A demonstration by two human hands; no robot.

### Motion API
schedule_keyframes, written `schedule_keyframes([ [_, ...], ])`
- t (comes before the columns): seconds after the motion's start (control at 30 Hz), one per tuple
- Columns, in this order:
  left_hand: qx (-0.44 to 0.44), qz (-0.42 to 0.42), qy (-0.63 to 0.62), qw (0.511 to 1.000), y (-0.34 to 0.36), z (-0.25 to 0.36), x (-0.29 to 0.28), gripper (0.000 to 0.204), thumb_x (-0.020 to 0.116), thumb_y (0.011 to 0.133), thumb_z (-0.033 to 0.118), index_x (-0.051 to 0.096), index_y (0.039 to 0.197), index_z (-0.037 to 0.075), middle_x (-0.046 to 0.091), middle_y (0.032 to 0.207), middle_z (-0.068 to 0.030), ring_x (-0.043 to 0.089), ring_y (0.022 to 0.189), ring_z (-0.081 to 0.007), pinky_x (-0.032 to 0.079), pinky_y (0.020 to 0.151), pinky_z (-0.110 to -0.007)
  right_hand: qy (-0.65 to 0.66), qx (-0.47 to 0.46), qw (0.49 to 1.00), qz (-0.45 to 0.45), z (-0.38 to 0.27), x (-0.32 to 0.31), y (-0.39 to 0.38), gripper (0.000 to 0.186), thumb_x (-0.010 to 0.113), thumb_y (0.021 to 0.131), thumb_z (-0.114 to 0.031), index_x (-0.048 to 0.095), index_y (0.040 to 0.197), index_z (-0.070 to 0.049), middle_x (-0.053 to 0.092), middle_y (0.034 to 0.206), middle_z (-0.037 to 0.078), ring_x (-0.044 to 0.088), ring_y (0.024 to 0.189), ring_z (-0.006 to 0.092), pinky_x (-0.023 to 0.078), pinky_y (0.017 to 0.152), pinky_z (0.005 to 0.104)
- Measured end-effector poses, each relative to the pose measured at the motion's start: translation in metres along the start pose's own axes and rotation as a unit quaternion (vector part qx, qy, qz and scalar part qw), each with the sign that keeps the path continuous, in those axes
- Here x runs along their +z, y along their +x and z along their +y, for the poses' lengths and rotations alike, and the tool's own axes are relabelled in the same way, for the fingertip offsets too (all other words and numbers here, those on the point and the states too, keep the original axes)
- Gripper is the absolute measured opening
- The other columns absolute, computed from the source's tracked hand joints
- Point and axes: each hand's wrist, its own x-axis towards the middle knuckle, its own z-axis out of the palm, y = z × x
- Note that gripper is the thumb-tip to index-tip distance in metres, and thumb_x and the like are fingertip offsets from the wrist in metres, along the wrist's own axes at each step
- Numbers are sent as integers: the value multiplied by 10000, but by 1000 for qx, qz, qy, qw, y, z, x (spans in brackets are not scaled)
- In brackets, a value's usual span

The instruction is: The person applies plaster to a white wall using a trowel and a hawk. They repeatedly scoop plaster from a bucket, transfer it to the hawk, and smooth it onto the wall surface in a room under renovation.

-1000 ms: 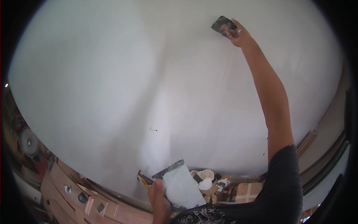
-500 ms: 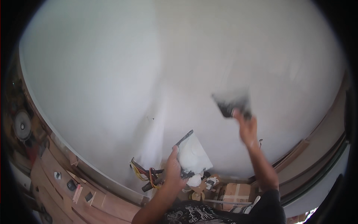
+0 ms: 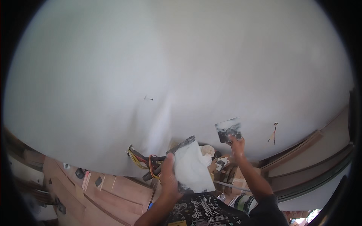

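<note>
My left hand grips a wide flat plate by its left side, thumb along the edge. White paste covers most of its face, and dark patches show at its top and lower edges. To the right, my right hand is closed round a broad putty knife, its blade dark and smeared with white paste. The knife is up in front of the pale wall; whether it touches the wall I cannot tell. The knife's handle is mostly hidden in my fingers.
A bundle of coloured cables and dark pipes juts out left of the plate. Wires hang from the wall at right. Reddish-brown boards lie at lower left. Behind the plate are a crumpled white thing and a cardboard box.
My right hand has come down with the putty knife, closer to the plate. The plate appears larger and turned a little. The whole view has shifted, showing the hanging wires at right.
</note>
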Motion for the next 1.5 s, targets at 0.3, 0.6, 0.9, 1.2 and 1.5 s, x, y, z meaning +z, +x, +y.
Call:
schedule_keyframes([
  [0.3, 64, 68, -16, 995, -6, -10, -36, 578, 470, 952, 505, 483, 1300, 43, 596, 1182, -107, 609, 1042, -254, 505, 895, -414, 390, 148, 907, -49, 117, 29, 114, 280, 597, 803, -62, 538, 1077, -52, 613, 997, 64, 587, 905, 198, 459, 783, 310],
  [0.6, 122, 84, -7, 989, -9, -15, -30, 584, 428, 966, 467, 456, 1307, -7, 592, 1175, -182, 615, 1031, -297, 510, 882, -419, 444, 247, 861, -19, 193, 127, 195, 311, 549, 787, 1, 518, 1095, -31, 583, 1053, 105, 562, 1016, 250, 497, 855, 361],
  [0.9, 133, 143, 23, 980, -3, -22, -23, 515, 406, 986, 412, 475, 1292, 3, 611, 1139, -153, 632, 968, -260, 532, 816, -376, 447, 302, 842, -29, 209, 172, 264, 182, 566, 864, -1, 515, 1039, 8, 606, 1002, 157, 620, 903, 290, 561, 806, 349],
  [1.2, 106, 179, -39, 977, 0, -22, -26, 560, 406, 981, 459, 456, 1299, 0, 608, 1123, -168, 635, 951, -287, 538, 808, -414, 468, 257, 838, -113, 55, 152, 273, 239, 592, 881, -32, 473, 1082, 20, 550, 1108, 222, 575, 1058, 336, 550, 853, 350],
  [1.5, 69, 108, 12, 992, 0, -20, -22, 543, 409, 985, 450, 464, 1295, 8, 611, 1113, -169, 641, 944, -286, 538, 801, -415, 575, 134, 793, -153, -151, 82, 242, 388, 535, 946, -76, 390, 1244, 125, 474, 1256, 298, 521, 1151, 408, 563, 902, 337],
])
